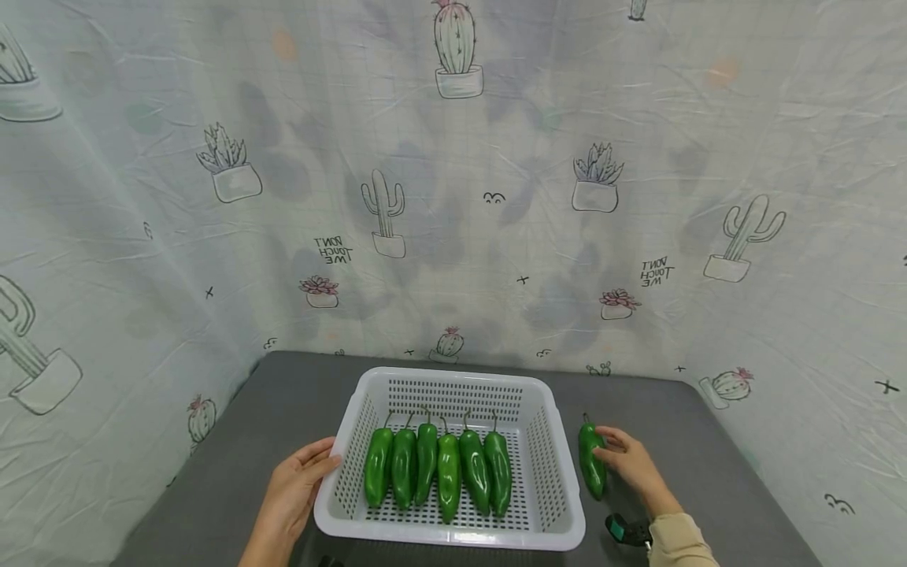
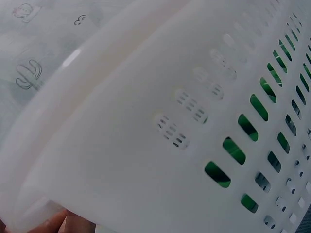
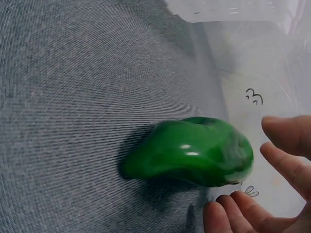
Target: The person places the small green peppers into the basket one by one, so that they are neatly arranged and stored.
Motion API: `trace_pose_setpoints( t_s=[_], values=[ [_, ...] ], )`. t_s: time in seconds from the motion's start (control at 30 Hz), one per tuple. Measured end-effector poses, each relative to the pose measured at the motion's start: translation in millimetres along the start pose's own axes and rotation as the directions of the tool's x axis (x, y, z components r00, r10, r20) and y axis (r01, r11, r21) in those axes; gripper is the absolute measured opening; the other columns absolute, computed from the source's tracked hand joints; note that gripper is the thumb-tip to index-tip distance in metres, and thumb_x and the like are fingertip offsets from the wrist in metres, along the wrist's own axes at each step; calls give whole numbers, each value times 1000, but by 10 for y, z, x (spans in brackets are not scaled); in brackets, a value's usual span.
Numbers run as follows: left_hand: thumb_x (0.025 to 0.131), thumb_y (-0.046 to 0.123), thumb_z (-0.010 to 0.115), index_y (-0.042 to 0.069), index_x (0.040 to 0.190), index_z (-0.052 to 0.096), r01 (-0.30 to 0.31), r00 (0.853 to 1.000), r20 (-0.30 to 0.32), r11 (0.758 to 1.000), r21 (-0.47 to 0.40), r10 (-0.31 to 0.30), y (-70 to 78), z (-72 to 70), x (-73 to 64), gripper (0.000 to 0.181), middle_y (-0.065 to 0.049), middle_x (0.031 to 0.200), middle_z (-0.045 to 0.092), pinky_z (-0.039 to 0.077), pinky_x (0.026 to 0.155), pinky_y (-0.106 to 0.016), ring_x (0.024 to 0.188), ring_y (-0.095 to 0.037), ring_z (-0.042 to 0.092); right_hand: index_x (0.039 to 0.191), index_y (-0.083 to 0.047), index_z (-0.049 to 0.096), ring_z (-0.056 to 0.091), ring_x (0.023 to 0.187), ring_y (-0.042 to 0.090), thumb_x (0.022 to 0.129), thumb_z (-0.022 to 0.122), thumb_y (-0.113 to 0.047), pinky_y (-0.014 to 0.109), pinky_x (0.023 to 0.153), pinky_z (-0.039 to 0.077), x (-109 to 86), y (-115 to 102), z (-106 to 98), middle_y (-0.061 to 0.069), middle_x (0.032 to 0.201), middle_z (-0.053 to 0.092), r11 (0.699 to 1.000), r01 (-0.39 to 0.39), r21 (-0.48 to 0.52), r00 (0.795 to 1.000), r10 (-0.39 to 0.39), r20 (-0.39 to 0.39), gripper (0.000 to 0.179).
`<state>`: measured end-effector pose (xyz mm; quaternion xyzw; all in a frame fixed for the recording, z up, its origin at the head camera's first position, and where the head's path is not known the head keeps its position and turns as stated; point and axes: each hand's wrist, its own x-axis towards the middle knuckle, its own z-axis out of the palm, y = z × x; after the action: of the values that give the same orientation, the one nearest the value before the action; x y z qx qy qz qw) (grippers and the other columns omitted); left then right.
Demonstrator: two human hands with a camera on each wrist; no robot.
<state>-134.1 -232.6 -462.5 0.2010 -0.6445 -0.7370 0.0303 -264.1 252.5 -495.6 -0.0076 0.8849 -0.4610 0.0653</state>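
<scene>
A white perforated plastic basket [image 1: 563, 441] stands on the grey table with several green peppers [image 1: 449, 476] side by side inside. My left hand [image 1: 294, 480] grips its left rim, thumb over the edge; in the left wrist view the fingers [image 2: 53, 223] show at the rim's lower corner and the basket wall [image 2: 121, 141] fills most of the picture. Right of the basket, one more green pepper [image 1: 590, 461] lies on the table. Over its right side, my right hand [image 1: 631, 461] has thumb and fingers spread, and the right wrist view shows a gap between them and the pepper [image 3: 189, 153].
The grey table [image 1: 298, 394] extends around the basket. A whitish curtain [image 1: 453, 236] printed with potted cacti hangs behind it and along both sides. Near my right wrist is a black strap with a green part [image 1: 616, 529].
</scene>
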Motion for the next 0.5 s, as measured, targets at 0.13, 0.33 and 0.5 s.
trace_pose_setpoints(
  t_s=[0.13,0.33,0.5],
  values=[
    [90,8,64,-7,140,38,-3,1000,-1,1000,-3,3,0,1,0,58,5,102,63,53,77,-23,87,-6,63,136,1,47,45,123,48,90,64,-20,54,91,46,39,37,35,37,138,37,1000,-11,1,1000,10,25,54],
    [89,10,65,-7,139,38,-9,1000,3,1000,-4,9,-1,2,0,59,4,103,63,53,77,-24,88,-6,63,136,-1,48,44,123,49,90,65,-21,59,92,43,77,22,81,34,138,41,1000,-17,-16,999,17,46,53],
    [89,8,64,-7,139,38,-4,1000,-1,1000,-11,3,0,0,-4,58,5,101,64,53,77,-24,88,-7,63,135,1,49,53,111,43,89,65,-18,52,85,48,79,-32,110,33,133,46,1000,-8,-24,999,9,49,52]
  ],
)
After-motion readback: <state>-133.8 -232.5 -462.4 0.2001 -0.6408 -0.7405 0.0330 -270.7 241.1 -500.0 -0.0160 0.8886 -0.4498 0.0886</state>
